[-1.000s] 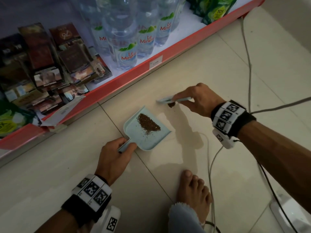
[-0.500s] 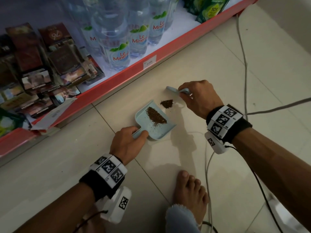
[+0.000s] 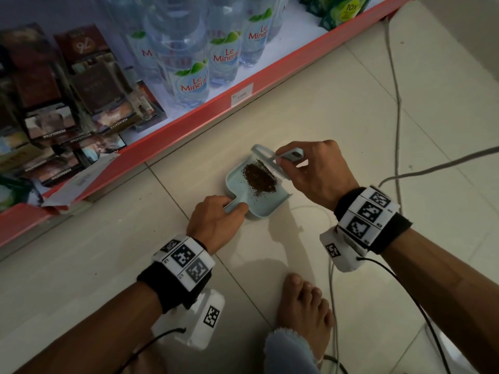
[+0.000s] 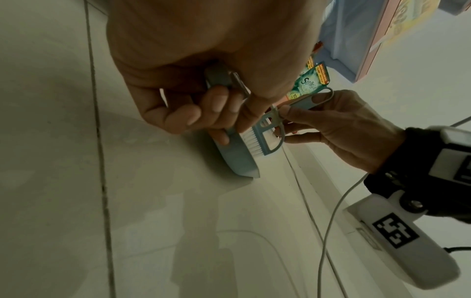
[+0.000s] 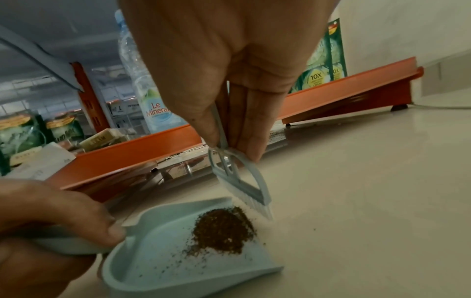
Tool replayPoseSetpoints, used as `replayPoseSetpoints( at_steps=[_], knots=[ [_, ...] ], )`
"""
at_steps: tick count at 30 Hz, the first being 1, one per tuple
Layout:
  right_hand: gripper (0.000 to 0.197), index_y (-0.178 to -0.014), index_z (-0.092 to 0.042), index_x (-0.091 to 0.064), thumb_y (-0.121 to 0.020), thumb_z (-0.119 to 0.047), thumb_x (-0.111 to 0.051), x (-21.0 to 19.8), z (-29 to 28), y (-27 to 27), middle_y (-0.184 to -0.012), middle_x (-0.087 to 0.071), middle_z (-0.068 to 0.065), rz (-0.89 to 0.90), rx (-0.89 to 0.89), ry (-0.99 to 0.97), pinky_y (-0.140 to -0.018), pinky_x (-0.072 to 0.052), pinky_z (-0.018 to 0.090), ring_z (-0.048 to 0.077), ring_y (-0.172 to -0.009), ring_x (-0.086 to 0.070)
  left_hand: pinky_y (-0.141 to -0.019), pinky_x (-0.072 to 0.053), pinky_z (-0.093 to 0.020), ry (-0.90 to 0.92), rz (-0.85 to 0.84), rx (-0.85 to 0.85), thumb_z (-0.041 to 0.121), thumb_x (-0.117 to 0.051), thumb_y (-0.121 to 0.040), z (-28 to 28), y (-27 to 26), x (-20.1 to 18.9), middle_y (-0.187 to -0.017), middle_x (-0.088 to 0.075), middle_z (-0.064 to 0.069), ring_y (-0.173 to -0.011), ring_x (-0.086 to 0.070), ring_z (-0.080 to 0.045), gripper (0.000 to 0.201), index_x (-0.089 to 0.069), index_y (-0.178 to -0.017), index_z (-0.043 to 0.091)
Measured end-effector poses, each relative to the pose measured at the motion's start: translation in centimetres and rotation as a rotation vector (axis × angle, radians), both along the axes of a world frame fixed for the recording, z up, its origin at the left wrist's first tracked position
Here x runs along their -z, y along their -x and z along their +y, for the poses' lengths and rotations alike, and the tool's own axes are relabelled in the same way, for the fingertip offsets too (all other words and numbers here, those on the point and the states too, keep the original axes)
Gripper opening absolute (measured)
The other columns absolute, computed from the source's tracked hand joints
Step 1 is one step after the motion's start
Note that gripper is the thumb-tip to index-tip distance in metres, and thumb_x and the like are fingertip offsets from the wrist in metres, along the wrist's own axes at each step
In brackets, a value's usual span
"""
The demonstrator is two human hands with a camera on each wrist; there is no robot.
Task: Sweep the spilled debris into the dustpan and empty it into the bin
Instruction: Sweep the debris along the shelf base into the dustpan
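Note:
A small light-blue dustpan [image 3: 237, 182] [image 5: 163, 262] lies on the tiled floor with a pile of brown debris [image 3: 260, 178] [image 5: 224, 229] inside it. My left hand [image 3: 216, 220] [image 4: 198, 113] grips the dustpan's short handle [image 3: 233, 205]. My right hand [image 3: 316, 171] [image 4: 339, 123] [image 5: 229, 80] pinches the handle of a small light-blue brush [image 3: 272, 163] [image 5: 244, 185] [image 4: 262, 135]. The brush's white bristles [image 5: 257, 207] stand at the pan's open lip, right behind the pile. A few specks [image 5: 314, 229] lie on the floor beyond the lip.
A red-edged bottom shelf [image 3: 189, 122] runs along the far side, holding water bottles [image 3: 193, 76], dark boxes [image 3: 89, 103] and green sachets [image 3: 343, 12]. Cables [image 3: 397, 103] trail over the floor on the right. A bare foot [image 3: 305, 306] rests near the bottom.
The brush has swept the small loose pile from the floor into the pan, joining the bigger pile. The dustpan and my left hand have shifted right, towards the brush.

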State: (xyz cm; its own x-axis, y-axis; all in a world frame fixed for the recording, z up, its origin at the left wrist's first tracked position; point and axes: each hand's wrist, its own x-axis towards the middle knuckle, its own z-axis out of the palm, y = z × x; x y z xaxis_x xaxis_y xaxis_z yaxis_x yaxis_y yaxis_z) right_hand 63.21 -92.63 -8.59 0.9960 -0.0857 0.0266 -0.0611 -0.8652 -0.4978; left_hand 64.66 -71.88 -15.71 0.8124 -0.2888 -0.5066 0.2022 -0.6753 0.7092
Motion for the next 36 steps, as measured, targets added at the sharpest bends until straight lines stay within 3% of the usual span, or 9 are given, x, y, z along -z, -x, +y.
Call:
replayPoseSetpoints(
  at_steps=[2, 7, 14, 17, 21, 24, 29, 33, 36],
  knots=[
    [0.014, -0.098, -0.016, -0.075, -0.092, -0.017, -0.062, -0.1, -0.3, -0.3, -0.087, -0.077, 0.001, -0.023, 0.022, 0.041, -0.072, -0.059, 0.036, 0.021, -0.074, -0.071, -0.049, -0.031, -0.024, -0.005, 0.005, 0.006, 0.043, -0.062, -0.084, 0.0, 0.0, -0.2, -0.044, -0.047, 0.01, -0.048, -0.048, -0.012, 0.044, -0.051, -0.052, 0.016],
    [0.021, -0.105, -0.02, -0.072, -0.096, -0.024, -0.054, 0.8, -0.3, -0.6, -0.094, -0.075, 0.005, 0.132, -0.006, 0.197, -0.073, -0.056, 0.04, 0.028, -0.079, -0.068, -0.051, -0.034, -0.025, 0.004, 0.032, 0.01, 0.042, -0.061, -0.085, -0.1, 0.2, -0.6, -0.051, -0.053, 0.007, -0.053, -0.051, -0.015, 0.04, -0.055, -0.056, 0.014],
    [0.012, -0.096, -0.018, -0.075, -0.091, -0.019, -0.064, 0.2, 0.3, -0.3, -0.084, -0.076, -0.004, 0.021, 0.002, 0.019, -0.075, -0.057, 0.034, 0.013, -0.073, -0.071, -0.053, -0.037, -0.027, -0.007, 0.06, 0.024, 0.042, -0.059, -0.086, 0.1, 0.5, -0.8, -0.054, -0.055, 0.003, -0.056, -0.054, -0.019, 0.04, -0.054, -0.057, 0.014],
    [0.015, -0.096, -0.017, -0.074, -0.091, -0.018, -0.06, 0.0, -0.2, -0.6, -0.085, -0.076, -0.001, -0.014, 0.04, 0.075, -0.073, -0.058, 0.037, 0.019, -0.073, -0.07, -0.058, -0.043, -0.03, -0.004, 0.074, 0.03, 0.041, -0.058, -0.087, 0.1, 0.6, -1.0, -0.061, -0.061, -0.002, -0.066, -0.062, -0.025, 0.04, -0.059, -0.062, 0.01],
    [0.021, -0.102, -0.018, -0.072, -0.096, -0.023, -0.053, 0.6, -0.3, -0.5, -0.093, -0.074, 0.004, 0.097, 0.012, 0.189, -0.073, -0.057, 0.04, 0.027, -0.078, -0.068, -0.062, -0.045, -0.031, -0.007, 0.092, 0.037, 0.041, -0.057, -0.086, 0.0, 0.5, -1.2, -0.064, -0.062, -0.003, -0.07, -0.063, -0.027, 0.037, -0.058, -0.062, 0.013],
    [0.016, -0.099, -0.018, -0.073, -0.094, -0.021, -0.059, 0.9, 0.4, 0.2, -0.088, -0.075, 0.002, 0.132, -0.036, 0.09, -0.073, -0.057, 0.039, 0.023, -0.075, -0.069, -0.066, -0.05, -0.034, -0.01, 0.11, 0.04, 0.041, -0.057, -0.085, 0.1, 0.4, -1.3, -0.066, -0.062, -0.003, -0.074, -0.065, -0.028, 0.036, -0.063, -0.069, 0.009],
    [0.011, -0.097, -0.017, -0.075, -0.091, -0.018, -0.065, 0.3, 0.6, 0.3, -0.085, -0.076, -0.005, -0.003, 0.012, -0.041, -0.075, -0.058, 0.029, 0.008, -0.073, -0.071, -0.07, -0.052, -0.037, -0.008, 0.121, 0.043, 0.039, -0.058, -0.085, 0.2, 0.4, -1.2, -0.065, -0.062, -0.003, -0.073, -0.064, -0.028, 0.035, -0.067, -0.075, 0.008],
    [0.015, -0.097, -0.015, -0.074, -0.092, -0.016, -0.06, 0.1, 0.1, -0.3, -0.087, -0.076, 0.0, -0.007, 0.067, 0.054, -0.072, -0.058, 0.038, 0.019, -0.072, -0.07, -0.067, -0.049, -0.033, -0.022, 0.116, 0.049, 0.039, -0.058, -0.086, 0.2, 0.5, -1.0, -0.062, -0.059, -0.002, -0.067, -0.059, -0.025, 0.036, -0.069, -0.075, 0.007],
    [0.019, -0.102, -0.016, -0.073, -0.095, -0.019, -0.056, 0.4, 0.6, -0.1, -0.093, -0.075, 0.004, 0.086, 0.032, 0.136, -0.072, -0.058, 0.038, 0.024, -0.075, -0.069, -0.066, -0.049, -0.033, -0.027, 0.121, 0.048, 0.04, -0.058, -0.086, 0.2, 0.4, -0.8, -0.061, -0.059, -0.001, -0.066, -0.058, -0.024, 0.035, -0.07, -0.076, 0.008]
  ],
)
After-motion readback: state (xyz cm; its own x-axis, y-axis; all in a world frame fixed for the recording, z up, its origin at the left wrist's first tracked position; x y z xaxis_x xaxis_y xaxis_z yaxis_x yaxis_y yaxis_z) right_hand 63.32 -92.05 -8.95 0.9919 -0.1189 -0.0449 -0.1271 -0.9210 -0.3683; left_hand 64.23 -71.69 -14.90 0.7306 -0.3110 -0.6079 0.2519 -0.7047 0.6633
